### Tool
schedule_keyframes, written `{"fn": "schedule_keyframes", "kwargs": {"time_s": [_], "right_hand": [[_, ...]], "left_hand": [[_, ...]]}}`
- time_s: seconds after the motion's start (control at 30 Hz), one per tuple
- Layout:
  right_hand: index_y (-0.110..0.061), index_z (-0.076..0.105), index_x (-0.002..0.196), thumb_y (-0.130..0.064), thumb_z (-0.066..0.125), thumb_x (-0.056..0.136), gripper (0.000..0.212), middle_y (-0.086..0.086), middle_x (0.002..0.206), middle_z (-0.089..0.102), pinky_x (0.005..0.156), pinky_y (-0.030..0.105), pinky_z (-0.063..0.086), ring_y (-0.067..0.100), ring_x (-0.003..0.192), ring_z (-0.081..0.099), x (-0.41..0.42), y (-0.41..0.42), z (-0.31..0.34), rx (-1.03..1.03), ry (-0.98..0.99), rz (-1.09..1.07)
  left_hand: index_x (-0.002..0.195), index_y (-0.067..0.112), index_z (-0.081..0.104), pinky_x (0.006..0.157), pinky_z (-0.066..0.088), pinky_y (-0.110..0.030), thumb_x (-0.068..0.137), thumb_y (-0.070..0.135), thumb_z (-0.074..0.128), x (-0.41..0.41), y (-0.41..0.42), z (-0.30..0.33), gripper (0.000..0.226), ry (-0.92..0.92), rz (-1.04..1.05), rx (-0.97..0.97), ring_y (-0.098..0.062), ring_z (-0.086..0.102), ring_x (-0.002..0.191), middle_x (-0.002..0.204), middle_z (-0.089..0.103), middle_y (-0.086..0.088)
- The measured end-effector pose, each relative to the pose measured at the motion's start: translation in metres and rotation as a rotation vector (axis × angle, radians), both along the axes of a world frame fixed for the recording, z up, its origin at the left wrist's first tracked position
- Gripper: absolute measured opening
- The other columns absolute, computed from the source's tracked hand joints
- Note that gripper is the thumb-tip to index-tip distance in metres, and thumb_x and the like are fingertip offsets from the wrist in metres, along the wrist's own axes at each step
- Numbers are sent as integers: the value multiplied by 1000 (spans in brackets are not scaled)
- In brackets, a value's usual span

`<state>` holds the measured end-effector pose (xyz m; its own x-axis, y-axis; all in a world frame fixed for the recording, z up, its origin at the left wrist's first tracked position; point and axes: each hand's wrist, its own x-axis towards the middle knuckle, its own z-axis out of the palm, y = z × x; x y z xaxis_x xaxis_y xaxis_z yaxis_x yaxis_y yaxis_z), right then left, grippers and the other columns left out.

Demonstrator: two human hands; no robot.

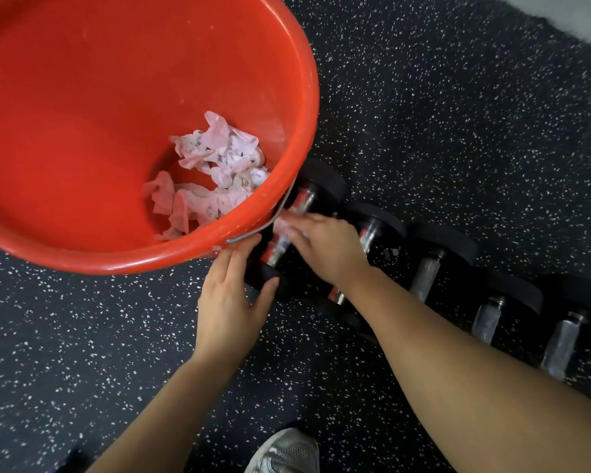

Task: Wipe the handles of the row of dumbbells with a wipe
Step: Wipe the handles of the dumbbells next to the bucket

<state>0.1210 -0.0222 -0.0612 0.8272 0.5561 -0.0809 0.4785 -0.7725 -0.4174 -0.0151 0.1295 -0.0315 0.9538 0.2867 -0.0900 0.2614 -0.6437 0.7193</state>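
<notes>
A row of black dumbbells with metal handles lies on the speckled floor, running from the middle toward the lower right. My right hand (325, 244) presses a white wipe (282, 225) on the handle of the leftmost dumbbell (287, 233); the hand is blurred. My left hand (231, 302) rests fingers apart against the near black head (261, 274) of that dumbbell, thumb on it. Beyond my right arm lie a second dumbbell (369, 233), a third (427, 274) and two more (488, 319), (560, 349).
A big red bucket (301, 107) fills the upper left, right against the leftmost dumbbell, with several crumpled used wipes (215, 172) in its bottom. A grey sneaker (287, 452) shows at the bottom edge. A pale floor strip (574, 15) lies at the top right.
</notes>
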Motion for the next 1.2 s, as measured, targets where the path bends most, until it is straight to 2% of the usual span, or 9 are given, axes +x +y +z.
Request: {"fn": "schedule_keyframes", "kwargs": {"time_s": [0.1,0.17,0.3,0.43,0.57,0.73,0.83,1.0,1.2], "right_hand": [[-43,66,130,-60,36,99,46,-7,129,72,79,41,60,23,106,74,-18,6,1,7,70,200],[-46,65,130,-63,30,95,52,-7,128,73,79,42,60,23,107,74,-14,6,-1,-20,53,235],[-41,64,133,-51,49,101,36,2,117,77,75,41,59,30,100,75,14,-4,0,-21,-25,9],[-43,57,140,-46,49,104,37,8,108,76,74,44,58,35,95,72,18,-3,0,-77,-11,-171],[-43,61,137,-46,56,100,37,6,113,77,77,42,58,32,97,74,-6,-7,-3,34,81,30],[-49,62,133,-52,53,99,35,-3,122,75,78,39,58,25,105,74,-15,-3,-4,-3,67,201],[-43,66,131,-57,47,98,40,2,114,78,73,41,60,30,97,76,1,-2,-2,19,-10,96],[-44,62,135,-48,53,101,35,8,105,78,74,42,57,35,92,73,16,0,1,-18,1,-207],[-47,62,133,-51,54,100,35,3,120,76,81,42,57,29,104,73,-21,-2,-2,15,151,107]], "left_hand": [[147,23,48,109,47,-50,90,24,76,0,-2,0,64,0,6,-12,-21,52,132,141,56,3],[147,23,48,108,47,-51,90,24,76,0,-1,0,63,-4,5,-13,-21,53,132,140,56,3],[148,25,47,108,47,-53,90,27,76,0,0,0,64,9,8,-18,-22,52,134,144,55,3],[148,24,48,110,46,-53,91,26,76,0,0,0,63,-8,5,-26,-21,50,136,145,54,4],[147,22,49,109,46,-52,90,23,77,0,0,-2,64,-31,8,-27,-22,51,134,142,55,3],[148,23,48,109,46,-54,89,23,77,-1,0,-2,65,-26,10,-42,-23,51,136,145,54,4],[148,23,48,109,46,-54,90,23,77,-1,0,-2,65,-27,9,-38,-24,51,135,144,54,4],[148,23,47,112,44,-52,90,24,76,1,1,-2,65,-19,4,-42,-22,49,138,146,53,3],[147,23,47,110,46,-51,89,23,77,-1,0,-1,65,-20,11,-45,-22,50,135,144,53,3]]}}
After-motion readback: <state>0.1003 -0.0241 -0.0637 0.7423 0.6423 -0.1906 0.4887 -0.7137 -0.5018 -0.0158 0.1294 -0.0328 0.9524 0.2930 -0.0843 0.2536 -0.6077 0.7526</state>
